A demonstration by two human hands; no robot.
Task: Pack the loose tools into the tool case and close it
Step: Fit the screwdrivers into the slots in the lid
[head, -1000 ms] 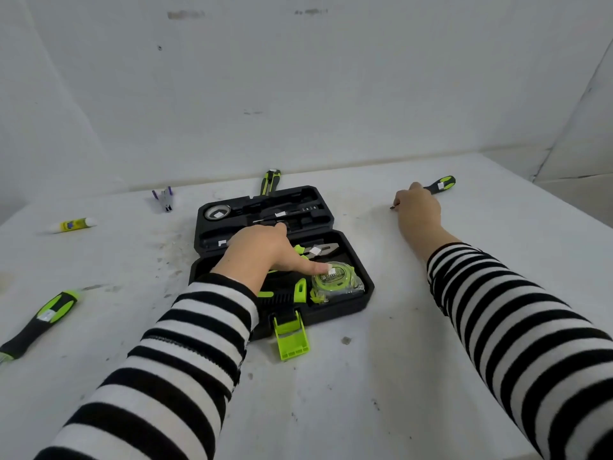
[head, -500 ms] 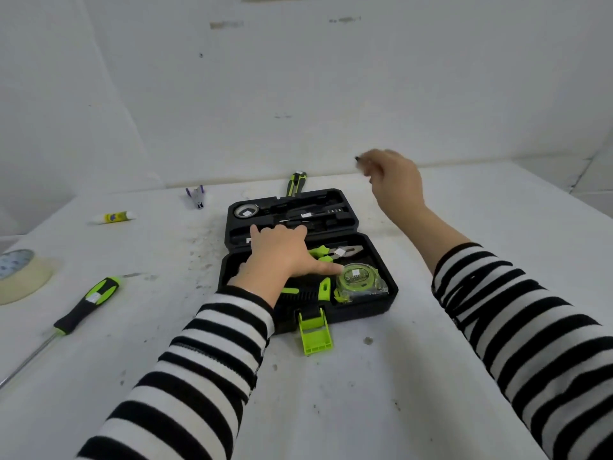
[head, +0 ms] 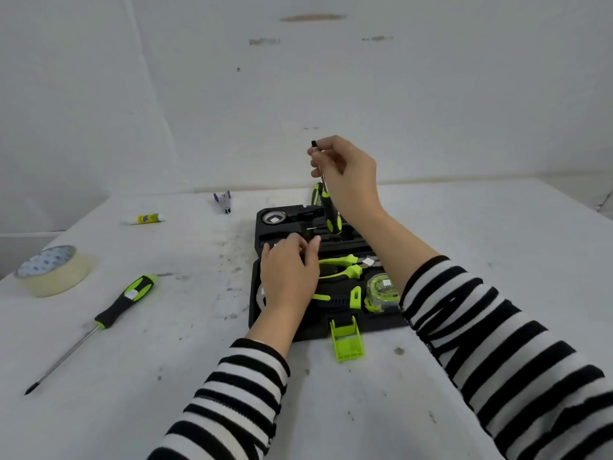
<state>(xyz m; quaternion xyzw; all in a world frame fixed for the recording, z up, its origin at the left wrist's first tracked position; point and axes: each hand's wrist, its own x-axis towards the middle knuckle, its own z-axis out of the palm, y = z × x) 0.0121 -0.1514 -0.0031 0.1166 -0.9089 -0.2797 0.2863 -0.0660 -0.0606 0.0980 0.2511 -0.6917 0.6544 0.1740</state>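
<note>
The fingers [head: 320, 153] of the right hand [head: 348, 174] are pinched together on the metal shaft of a small screwdriver [head: 328, 207], which is held nearly upright near the centre of the frame, its black and green handle hanging down over the far half of the tool case [head: 285, 327]. The left hand [head: 288, 273] is laid palm down inside the open case, with its fingers loosely spread and nothing seen to be gripped. The black case is set open on the white table [head: 365, 410], just below the middle of the frame, and a green latch [head: 346, 340] is folded out from its near edge. Green-handled pliers [head: 341, 265] and a green tape measure [head: 381, 288] are seated in the near half. A long screwdriver [head: 109, 317] is left loose on the table at the lower left, well apart from the case. A roll of masking tape [head: 53, 270] is seen at the left edge, a glue stick [head: 144, 219] beyond it, and a small stapler [head: 224, 201] near the back of the table. Striped sleeves [head: 497, 343] are worn on both arms.
</note>
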